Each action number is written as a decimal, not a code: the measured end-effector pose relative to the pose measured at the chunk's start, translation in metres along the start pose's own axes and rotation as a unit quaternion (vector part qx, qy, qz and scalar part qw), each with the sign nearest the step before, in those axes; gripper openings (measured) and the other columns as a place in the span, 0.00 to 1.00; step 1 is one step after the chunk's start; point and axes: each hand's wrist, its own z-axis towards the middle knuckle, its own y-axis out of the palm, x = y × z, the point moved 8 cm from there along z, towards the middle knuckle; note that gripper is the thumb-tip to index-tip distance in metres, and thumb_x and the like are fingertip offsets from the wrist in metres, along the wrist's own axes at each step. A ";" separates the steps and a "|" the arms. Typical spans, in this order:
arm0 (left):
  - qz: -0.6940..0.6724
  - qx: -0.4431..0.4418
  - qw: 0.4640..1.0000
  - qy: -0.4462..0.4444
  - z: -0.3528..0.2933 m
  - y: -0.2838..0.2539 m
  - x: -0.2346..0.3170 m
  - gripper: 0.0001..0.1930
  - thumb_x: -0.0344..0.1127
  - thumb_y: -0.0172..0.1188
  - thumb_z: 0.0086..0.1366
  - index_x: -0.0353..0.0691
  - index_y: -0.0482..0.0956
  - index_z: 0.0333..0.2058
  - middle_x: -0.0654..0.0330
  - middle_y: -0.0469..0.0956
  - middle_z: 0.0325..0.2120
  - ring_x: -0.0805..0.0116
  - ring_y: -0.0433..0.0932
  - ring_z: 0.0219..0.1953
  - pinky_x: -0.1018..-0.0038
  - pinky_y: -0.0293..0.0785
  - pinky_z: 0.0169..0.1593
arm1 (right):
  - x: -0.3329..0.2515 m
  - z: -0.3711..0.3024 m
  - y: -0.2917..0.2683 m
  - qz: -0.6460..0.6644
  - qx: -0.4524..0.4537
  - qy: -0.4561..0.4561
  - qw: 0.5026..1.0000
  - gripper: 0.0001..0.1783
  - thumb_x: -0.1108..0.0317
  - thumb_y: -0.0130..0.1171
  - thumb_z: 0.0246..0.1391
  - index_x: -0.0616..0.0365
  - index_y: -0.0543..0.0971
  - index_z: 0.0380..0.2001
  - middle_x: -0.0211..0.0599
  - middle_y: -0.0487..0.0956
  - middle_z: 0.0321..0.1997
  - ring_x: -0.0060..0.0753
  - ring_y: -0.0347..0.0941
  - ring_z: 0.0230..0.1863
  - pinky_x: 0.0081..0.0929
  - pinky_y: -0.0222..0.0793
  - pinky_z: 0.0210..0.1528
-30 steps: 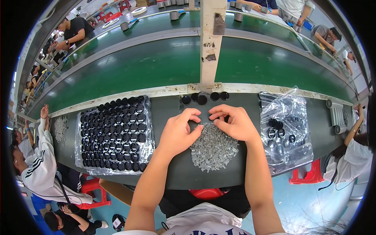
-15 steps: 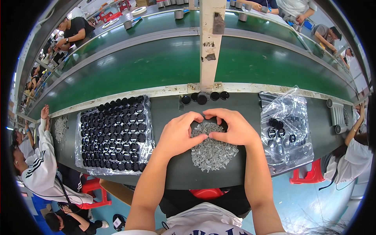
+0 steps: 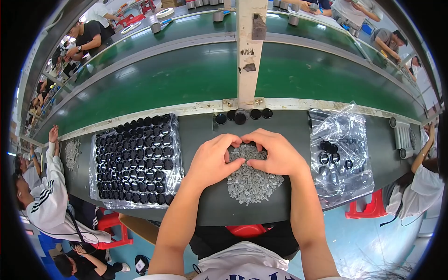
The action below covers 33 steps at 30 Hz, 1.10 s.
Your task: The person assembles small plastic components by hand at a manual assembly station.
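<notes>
A heap of small light-grey pieces (image 3: 254, 184) lies on the dark grey worktop between my forearms. Over its far part, my left hand (image 3: 217, 158) and my right hand (image 3: 276, 154) curve toward each other in a ring. Their index fingertips meet at the far side, and the thumb tips point at each other with a thin gap. Thumb and fingers of each hand are apart, and I see nothing held. Whether the lower fingers touch the heap is hidden. Just beyond, several round black caps (image 3: 240, 117) stand in a row.
Left, rows of black caps cover a clear plastic sheet (image 3: 109, 201). Right, another plastic bag (image 3: 343, 184) carries a few loose caps. Metal cylinders (image 3: 401, 137) lie at the far right. A white post (image 3: 247, 84) rises before the green conveyor (image 3: 186, 79). People sit on both sides.
My index fingertips have come together and my thumb tips have parted slightly; both hands otherwise stay in place. Grey cylinders on the far belt have shifted a little to the right.
</notes>
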 end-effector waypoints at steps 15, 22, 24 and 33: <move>0.040 0.018 0.998 0.038 -0.001 0.003 0.008 0.15 0.28 0.73 0.53 0.39 0.81 0.39 0.61 0.79 0.35 0.71 0.75 0.23 0.73 0.72 0.29 | -0.002 0.002 0.004 -0.015 0.008 -0.005 1.000 0.21 0.75 0.71 0.38 0.58 0.82 0.41 0.34 0.77 0.36 0.30 0.71 0.29 0.29 0.70 0.32; 0.059 0.041 0.996 0.057 -0.003 0.004 0.013 0.14 0.27 0.71 0.52 0.40 0.80 0.38 0.62 0.77 0.33 0.70 0.74 0.23 0.72 0.73 0.28 | -0.002 0.003 0.005 -0.021 0.022 -0.006 1.000 0.19 0.74 0.72 0.38 0.59 0.82 0.38 0.35 0.77 0.35 0.30 0.72 0.28 0.29 0.70 0.30; 0.063 0.021 0.997 0.029 -0.003 0.006 0.010 0.14 0.31 0.69 0.53 0.42 0.80 0.39 0.58 0.77 0.35 0.53 0.81 0.32 0.61 0.79 0.36 | -0.002 0.002 0.005 -0.020 0.024 -0.005 0.999 0.18 0.74 0.71 0.38 0.59 0.82 0.38 0.34 0.77 0.34 0.30 0.72 0.28 0.29 0.70 0.30; 0.065 0.028 0.997 0.031 -0.004 0.006 0.011 0.13 0.29 0.69 0.53 0.41 0.79 0.38 0.57 0.75 0.32 0.53 0.80 0.30 0.62 0.79 0.34 | -0.002 0.002 0.004 -0.015 0.039 0.003 0.999 0.15 0.74 0.70 0.39 0.59 0.83 0.36 0.35 0.78 0.33 0.30 0.73 0.27 0.28 0.70 0.29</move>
